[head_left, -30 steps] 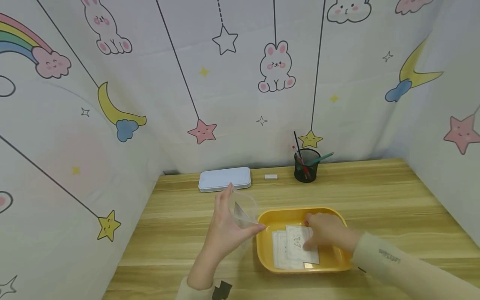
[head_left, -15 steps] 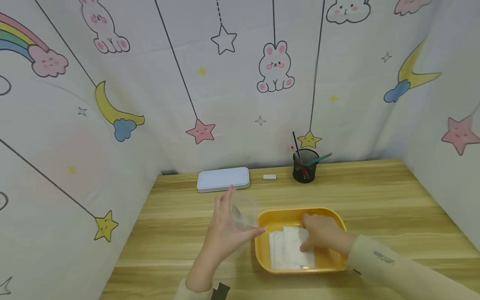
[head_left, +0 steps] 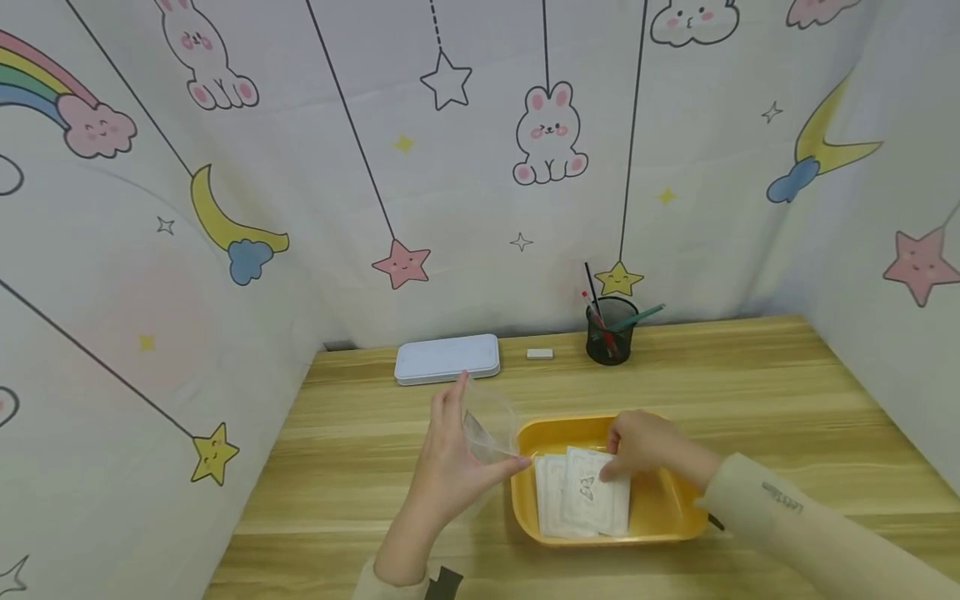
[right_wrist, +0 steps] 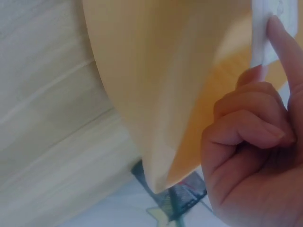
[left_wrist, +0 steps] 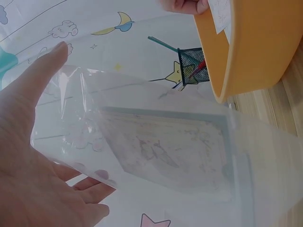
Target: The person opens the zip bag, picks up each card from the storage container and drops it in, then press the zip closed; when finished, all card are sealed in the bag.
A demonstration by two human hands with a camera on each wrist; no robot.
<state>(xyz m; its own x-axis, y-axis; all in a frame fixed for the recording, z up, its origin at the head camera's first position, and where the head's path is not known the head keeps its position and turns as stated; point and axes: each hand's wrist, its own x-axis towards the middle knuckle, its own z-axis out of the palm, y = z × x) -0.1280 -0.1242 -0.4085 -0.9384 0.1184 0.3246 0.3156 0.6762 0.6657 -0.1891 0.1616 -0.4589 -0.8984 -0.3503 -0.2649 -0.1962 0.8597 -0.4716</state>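
My left hand (head_left: 450, 471) holds the mouth of a clear plastic bag (head_left: 489, 421) spread between thumb and fingers, left of the yellow tray (head_left: 675, 512). Inside the bag, the left wrist view shows a pale printed card (left_wrist: 180, 156). Over the tray, my right hand (head_left: 651, 443) pinches a white card (head_left: 587, 492) with a dark drawing, slightly lifted at its top edge. In the right wrist view, thumb and forefinger grip the card (right_wrist: 259, 40), while the other fingers (right_wrist: 251, 125) curl in. More white cards (head_left: 551, 500) lie overlapping beneath it, partly hidden.
Behind the tray stands a black mesh pen holder (head_left: 609, 337) with pens. A white flat case (head_left: 447, 358) and a small white eraser-like block (head_left: 539, 354) lie along the back of the wooden table (head_left: 345, 450). Printed cloth (head_left: 465, 200) surrounds the table's back and sides.
My right hand has risen slightly, and the top card's upper edge has come up with it. The card's drawing, blurred half a second ago, shows again. My left hand and the bag stay almost still.
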